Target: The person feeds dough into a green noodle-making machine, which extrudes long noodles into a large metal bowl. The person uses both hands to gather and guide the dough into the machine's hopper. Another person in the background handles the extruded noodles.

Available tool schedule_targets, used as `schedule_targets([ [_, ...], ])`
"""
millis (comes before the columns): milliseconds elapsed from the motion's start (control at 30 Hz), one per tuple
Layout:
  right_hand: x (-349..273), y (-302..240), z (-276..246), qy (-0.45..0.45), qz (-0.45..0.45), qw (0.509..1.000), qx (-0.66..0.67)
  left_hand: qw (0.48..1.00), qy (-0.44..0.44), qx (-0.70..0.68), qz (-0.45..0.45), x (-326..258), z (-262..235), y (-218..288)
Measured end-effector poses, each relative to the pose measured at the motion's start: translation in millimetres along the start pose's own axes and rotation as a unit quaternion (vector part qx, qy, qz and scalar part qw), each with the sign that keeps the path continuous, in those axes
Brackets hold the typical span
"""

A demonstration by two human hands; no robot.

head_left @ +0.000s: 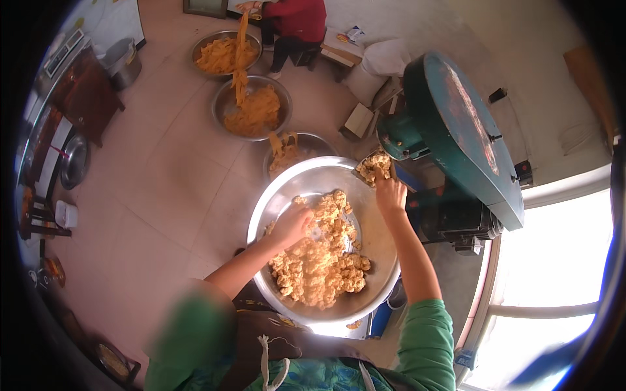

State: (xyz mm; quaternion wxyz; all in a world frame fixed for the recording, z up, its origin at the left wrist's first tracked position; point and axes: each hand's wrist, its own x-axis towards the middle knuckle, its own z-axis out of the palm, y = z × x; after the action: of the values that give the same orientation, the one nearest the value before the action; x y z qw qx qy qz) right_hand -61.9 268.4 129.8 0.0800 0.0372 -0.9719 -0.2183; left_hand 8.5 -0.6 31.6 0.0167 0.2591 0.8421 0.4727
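A large metal basin [257, 229] in front of me holds lumpy, crumbly yellow dough [319, 270]. Inside it, at the left of the heap, is my left hand [293, 225], its fingers curled in against the dough and partly hidden. Beyond the basin's far right rim, my right hand [391, 195] reaches to the feed hopper [392, 171] of a green belt-driven machine [456, 130]. More lumps of the same dough [372, 164] fill the hopper. My right fingers stretch into these lumps and touch them; their tips are partly hidden.
Beneath the machine's outlet, a metal bowl [319, 144] holds orange-yellow strips. Two more bowls of strips stand farther off [218, 107] [195, 52]. A person in a red top [297, 19] sits there lifting a long strip. A black motor [456, 215] and bright window [548, 260] are at right.
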Motion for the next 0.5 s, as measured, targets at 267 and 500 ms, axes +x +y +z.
schedule_targets([
  [267, 13.8, -8.7, -11.7, -0.049, 0.11, 0.989, 0.086, 0.995, 0.027, -0.074, -0.059, 0.1, 7.3, -2.9],
  [500, 28.5, -16.4, 21.2, -0.048, 0.2, 0.965, 0.164, 0.994, -0.015, -0.07, -0.077, -1.1, -1.1, -11.9],
])
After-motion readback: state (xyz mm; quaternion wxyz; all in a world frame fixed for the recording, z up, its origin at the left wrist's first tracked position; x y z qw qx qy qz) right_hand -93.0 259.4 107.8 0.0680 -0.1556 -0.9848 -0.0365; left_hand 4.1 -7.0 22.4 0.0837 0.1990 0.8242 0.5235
